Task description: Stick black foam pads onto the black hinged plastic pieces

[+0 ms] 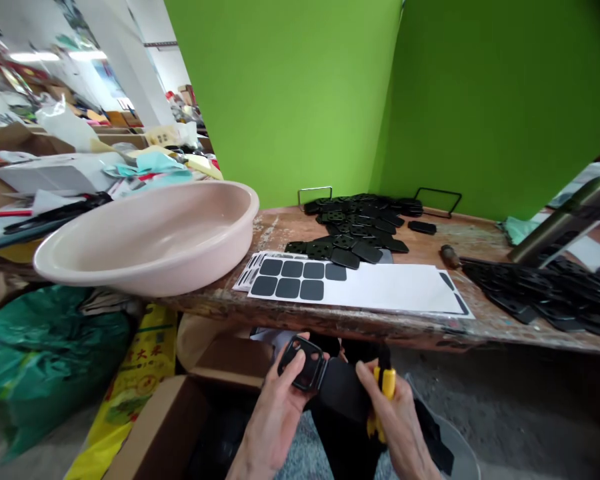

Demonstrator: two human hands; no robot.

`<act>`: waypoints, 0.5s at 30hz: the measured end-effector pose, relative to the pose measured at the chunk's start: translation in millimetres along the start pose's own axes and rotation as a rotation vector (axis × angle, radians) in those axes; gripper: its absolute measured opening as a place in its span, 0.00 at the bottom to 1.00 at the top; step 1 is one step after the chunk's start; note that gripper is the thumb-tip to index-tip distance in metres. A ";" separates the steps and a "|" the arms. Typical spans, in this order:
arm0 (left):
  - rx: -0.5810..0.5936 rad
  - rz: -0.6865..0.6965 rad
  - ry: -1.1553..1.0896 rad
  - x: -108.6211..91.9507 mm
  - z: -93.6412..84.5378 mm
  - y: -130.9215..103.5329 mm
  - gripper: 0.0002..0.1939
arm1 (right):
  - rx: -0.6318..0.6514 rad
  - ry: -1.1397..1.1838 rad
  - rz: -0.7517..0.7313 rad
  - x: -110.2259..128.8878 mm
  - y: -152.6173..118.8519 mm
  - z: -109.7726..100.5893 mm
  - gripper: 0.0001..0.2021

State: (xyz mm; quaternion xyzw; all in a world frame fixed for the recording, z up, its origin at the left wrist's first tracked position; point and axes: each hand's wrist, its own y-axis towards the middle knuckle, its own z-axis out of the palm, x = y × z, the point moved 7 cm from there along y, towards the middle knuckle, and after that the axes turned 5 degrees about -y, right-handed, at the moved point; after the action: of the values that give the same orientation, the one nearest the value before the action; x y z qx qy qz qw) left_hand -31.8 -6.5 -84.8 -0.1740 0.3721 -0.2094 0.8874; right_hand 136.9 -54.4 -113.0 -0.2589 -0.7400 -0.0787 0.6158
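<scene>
Centrally, a white sheet (390,287) bearing rounded dark patches is laid near the front edge of a scuffed, paint-flecked wooden bench (275,230). Behind the sheet: black plastic pieces (355,220), heaped, backed by green panels (290,93). Left of it: a pale pink basin (215,250). Right of it: a second black heap (545,287) and a tilted metal cylinder (565,220). Far left of it: paper clutter (60,177), a green bag (45,367) and a yellow sack (145,373). Below it: a black frame (305,363), clasped by the closed left hand (280,407), and a yellow-handled tool (388,383), enclosed by the right hand's (397,413) curled fingers. Between the hands, a dark flat piece (343,390) is seen; its attachment cannot be told.
</scene>
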 end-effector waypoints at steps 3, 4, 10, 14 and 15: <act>0.014 -0.027 -0.043 8.7 1.0 0.6 0.22 | -0.022 0.152 0.042 4.1 -1.2 -10.3 0.18; 0.016 -0.031 -0.059 11.2 1.6 0.9 0.21 | -0.007 0.213 0.056 5.2 -2.9 -11.5 0.18; 0.016 -0.023 -0.087 11.0 2.8 1.6 0.21 | 0.088 0.312 0.108 6.3 -16.8 -5.0 0.22; 0.022 -0.065 -0.109 11.3 2.7 3.7 0.21 | 0.095 0.421 0.082 5.6 -16.6 -3.5 0.17; 0.023 -0.070 -0.116 11.8 3.4 4.6 0.21 | 0.109 0.470 0.078 6.2 -15.9 -3.6 0.16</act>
State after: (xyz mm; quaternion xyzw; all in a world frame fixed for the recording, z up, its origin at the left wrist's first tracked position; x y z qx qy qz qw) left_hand -20.7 -8.0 -91.6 -0.1885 0.3114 -0.2341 0.9015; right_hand 131.8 -67.7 -103.1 -0.2283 -0.5690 -0.0731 0.7867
